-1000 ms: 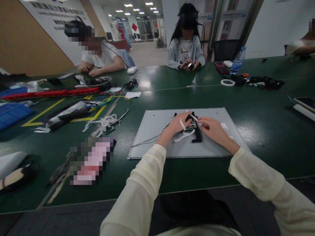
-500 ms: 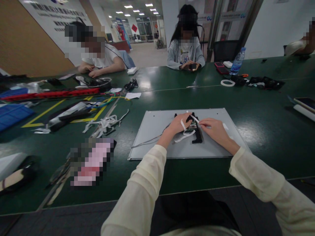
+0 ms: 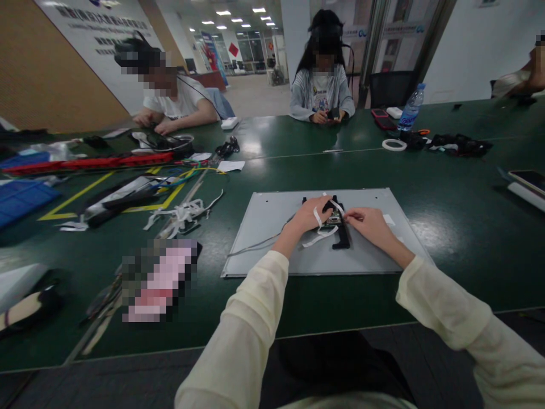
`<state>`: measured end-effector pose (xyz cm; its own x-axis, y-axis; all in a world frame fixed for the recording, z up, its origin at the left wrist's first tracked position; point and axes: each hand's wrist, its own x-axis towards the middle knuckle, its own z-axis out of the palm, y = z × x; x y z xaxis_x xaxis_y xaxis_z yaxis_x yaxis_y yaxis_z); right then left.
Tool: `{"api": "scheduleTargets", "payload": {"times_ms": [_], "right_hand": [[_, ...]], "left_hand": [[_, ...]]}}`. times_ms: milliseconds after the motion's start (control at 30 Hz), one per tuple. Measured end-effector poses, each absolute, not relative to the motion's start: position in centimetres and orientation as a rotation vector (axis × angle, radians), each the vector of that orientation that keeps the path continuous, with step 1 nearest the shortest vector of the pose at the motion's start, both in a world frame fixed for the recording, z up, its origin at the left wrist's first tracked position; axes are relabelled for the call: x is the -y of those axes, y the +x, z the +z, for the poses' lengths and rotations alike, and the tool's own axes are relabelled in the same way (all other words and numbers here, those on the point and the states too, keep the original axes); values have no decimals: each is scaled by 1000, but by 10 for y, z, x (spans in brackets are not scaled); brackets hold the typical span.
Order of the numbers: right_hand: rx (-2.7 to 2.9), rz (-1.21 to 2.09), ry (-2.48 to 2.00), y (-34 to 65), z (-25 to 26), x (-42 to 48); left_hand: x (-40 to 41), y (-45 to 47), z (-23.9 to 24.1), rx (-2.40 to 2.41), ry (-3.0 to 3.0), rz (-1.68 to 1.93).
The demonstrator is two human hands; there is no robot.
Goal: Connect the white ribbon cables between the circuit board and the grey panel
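Observation:
A black plastic frame [image 3: 342,237] with a small circuit board [image 3: 334,218] in it lies on a pale grey panel [image 3: 272,227]. My left hand [image 3: 312,213] covers the frame's left part, its fingers curled down onto it. At the frame's right side my right hand [image 3: 369,224] pinches the end of a white tape strip [image 3: 339,207] that runs up across the top of the frame. Another loose strip [image 3: 321,236] curls below my left hand. Grey wires [image 3: 259,245] trail off leftward over the panel. My left fingertips are partly hidden.
Left of the panel are a heap of white strips [image 3: 183,217] and a pink phone [image 3: 164,281]. A tape roll [image 3: 394,145] and a water bottle [image 3: 411,108] stand beyond, to the right. Two people sit across the green table [image 3: 289,165]; another is at far right.
The white strip now bends down along the frame's right side, and my right fingertips sit slightly lower. My left hand stays in place. The person opposite has turned the small dark object.

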<state>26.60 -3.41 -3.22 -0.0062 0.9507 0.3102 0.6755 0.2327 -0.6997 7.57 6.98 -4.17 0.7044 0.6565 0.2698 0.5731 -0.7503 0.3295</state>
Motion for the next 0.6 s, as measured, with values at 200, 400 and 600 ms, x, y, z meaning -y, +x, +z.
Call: {"api": "scheduleTargets", "payload": {"times_ms": [200, 400, 600], "right_hand": [[1722, 513, -1598, 266, -30, 27], [1730, 610, -1667, 270, -20, 28], [1781, 605, -1715, 281, -17, 33]], "left_hand": [[-71, 77, -43, -987, 2702, 571], [-69, 80, -36, -992, 2748, 496], [-64, 82, -29, -1066, 2739, 458]]}}
